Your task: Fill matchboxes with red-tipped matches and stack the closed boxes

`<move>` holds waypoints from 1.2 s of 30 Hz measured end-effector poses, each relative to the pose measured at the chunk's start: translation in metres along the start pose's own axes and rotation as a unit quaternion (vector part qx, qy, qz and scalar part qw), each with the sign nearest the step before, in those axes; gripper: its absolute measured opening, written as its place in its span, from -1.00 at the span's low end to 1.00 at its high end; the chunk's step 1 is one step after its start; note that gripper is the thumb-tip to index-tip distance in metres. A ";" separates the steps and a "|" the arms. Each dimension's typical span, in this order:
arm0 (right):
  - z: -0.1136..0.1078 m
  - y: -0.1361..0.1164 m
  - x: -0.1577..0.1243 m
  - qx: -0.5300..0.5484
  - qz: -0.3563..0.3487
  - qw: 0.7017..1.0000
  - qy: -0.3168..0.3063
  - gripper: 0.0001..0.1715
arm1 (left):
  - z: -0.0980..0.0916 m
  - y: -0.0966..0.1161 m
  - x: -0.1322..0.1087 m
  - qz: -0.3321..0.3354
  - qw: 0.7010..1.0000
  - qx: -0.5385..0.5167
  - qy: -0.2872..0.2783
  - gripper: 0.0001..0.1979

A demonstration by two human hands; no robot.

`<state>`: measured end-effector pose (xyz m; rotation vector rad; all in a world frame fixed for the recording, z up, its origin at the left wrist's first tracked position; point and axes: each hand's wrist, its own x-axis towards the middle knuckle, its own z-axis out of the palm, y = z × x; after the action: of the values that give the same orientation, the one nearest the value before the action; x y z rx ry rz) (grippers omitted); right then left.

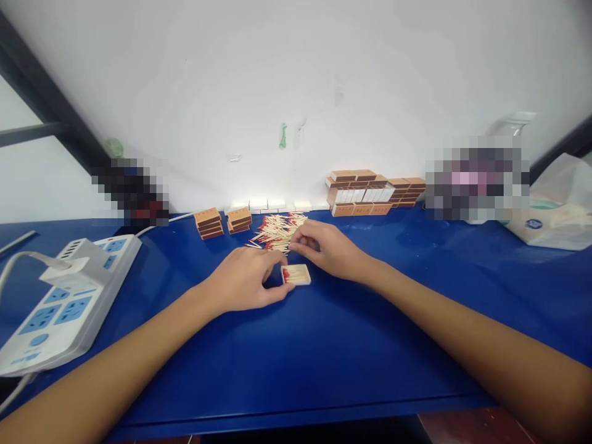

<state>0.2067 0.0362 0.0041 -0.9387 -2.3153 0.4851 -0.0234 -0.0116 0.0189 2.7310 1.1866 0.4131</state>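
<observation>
My left hand (252, 277) grips the left end of a small white matchbox tray (303, 282) between thumb and fingers. Several red-headed matches (296, 273) lie inside it, heads toward the left. Just behind the tray, a loose heap of matches (276, 231) spreads over the blue table. My right hand (324, 243) is at the heap's right edge, thumb and fingertips pinched together. Whatever those fingertips may hold is too small to make out.
Two short stacks of matchbox sleeves (209, 223) stand left of the heap. White trays (267, 203) line the wall. Behind on the right is a larger matchbox stack (361, 194). A power strip (69, 302) lies left, a tissue pack (555, 213) right. The blue table (296, 364) has a front edge.
</observation>
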 end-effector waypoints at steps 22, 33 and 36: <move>-0.005 0.010 0.001 -0.105 0.023 0.992 -0.063 -0.86 | 0.002 0.009 0.000 -0.004 1.000 0.018 0.003 -0.69; -0.028 0.003 -0.003 -0.073 0.008 0.989 -0.127 -0.85 | 0.000 -0.007 0.006 -0.094 0.994 0.051 0.019 -0.61; -0.020 -0.003 -0.005 -0.072 -0.005 0.988 -0.133 -0.88 | 0.001 -0.006 0.006 -0.081 0.996 0.041 0.018 -0.62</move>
<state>0.2207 0.0331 0.0193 -0.9803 -2.6246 0.4672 -0.0233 -0.0035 0.0173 2.6793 1.4525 0.4035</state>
